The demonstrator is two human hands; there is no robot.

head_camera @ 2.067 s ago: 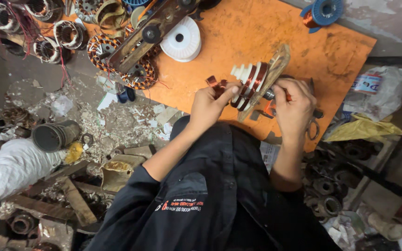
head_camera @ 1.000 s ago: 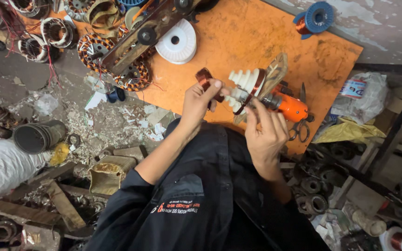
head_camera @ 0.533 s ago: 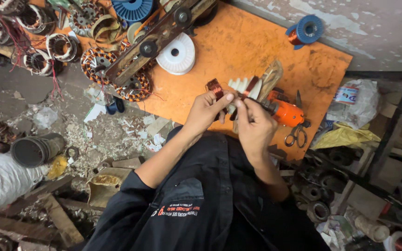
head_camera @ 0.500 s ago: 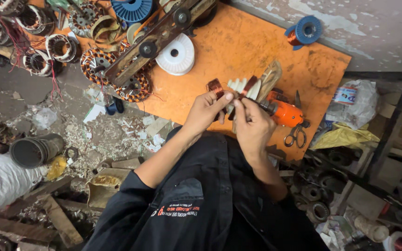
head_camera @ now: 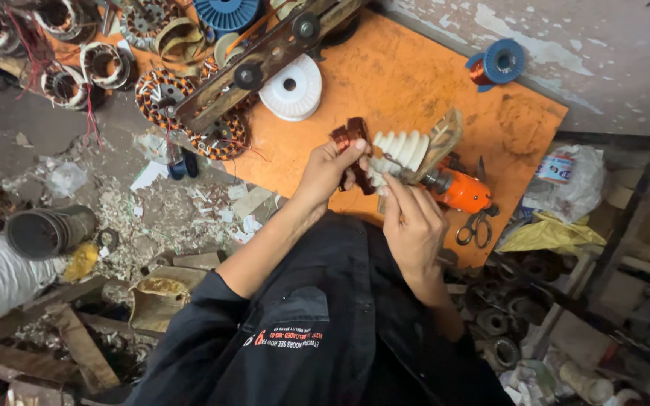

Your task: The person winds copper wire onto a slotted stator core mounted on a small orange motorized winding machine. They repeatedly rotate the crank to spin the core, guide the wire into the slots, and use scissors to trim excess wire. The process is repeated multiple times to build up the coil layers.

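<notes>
My left hand (head_camera: 328, 170) grips a small coil of copper wire (head_camera: 350, 137) at the end of a white stepped winding former (head_camera: 403, 150), which has a wooden end plate (head_camera: 442, 137). The former sits on an orange hand winder (head_camera: 460, 190) lying on the orange board (head_camera: 408, 75). My right hand (head_camera: 412, 225) reaches up from below, its fingertips pinching at the former's near edge beside the coil. Both hands are close together over the board's front part.
On the board lie a white spool (head_camera: 292, 87), a blue wire spool (head_camera: 502, 62), a wooden bar with knobs (head_camera: 265, 62) and scissors (head_camera: 475, 225). Wound motor stators (head_camera: 99, 64) lie at the left. Scrap and a metal cylinder (head_camera: 43, 231) litter the floor.
My right hand left the winder's handle side and came up to the former's near edge beside my left hand. The camera view shifted slightly; the copper coil stays in my left hand.
</notes>
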